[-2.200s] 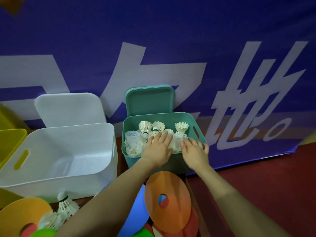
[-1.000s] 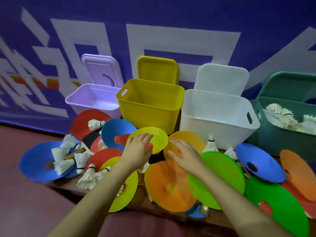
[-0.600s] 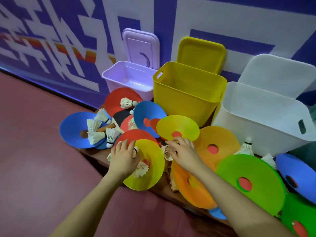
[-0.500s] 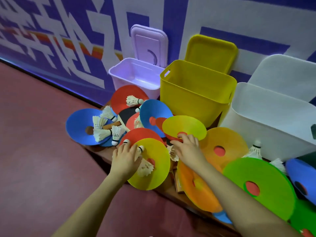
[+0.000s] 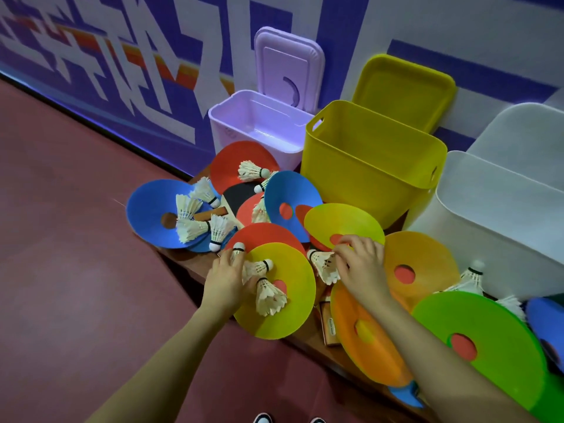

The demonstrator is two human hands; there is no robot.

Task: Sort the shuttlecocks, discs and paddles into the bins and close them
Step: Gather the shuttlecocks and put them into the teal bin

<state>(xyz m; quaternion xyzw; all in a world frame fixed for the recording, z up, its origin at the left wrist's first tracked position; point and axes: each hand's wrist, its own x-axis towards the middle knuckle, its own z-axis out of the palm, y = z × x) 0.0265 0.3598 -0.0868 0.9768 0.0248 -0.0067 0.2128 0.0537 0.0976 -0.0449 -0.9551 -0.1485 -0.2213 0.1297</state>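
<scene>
Two hands gather shuttlecocks off the discs: the left hand grips some on the yellow disc; the right hand pinches another. Next, probably, carry them to a bin.

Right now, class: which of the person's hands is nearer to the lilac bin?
Left. The left hand rests on shuttlecocks below the lilac bin; the right hand lies further right, below the yellow bin.

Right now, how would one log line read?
left hand: gripping shuttlecocks | right hand: pinching shuttlecock | yellow bin: open
</scene>
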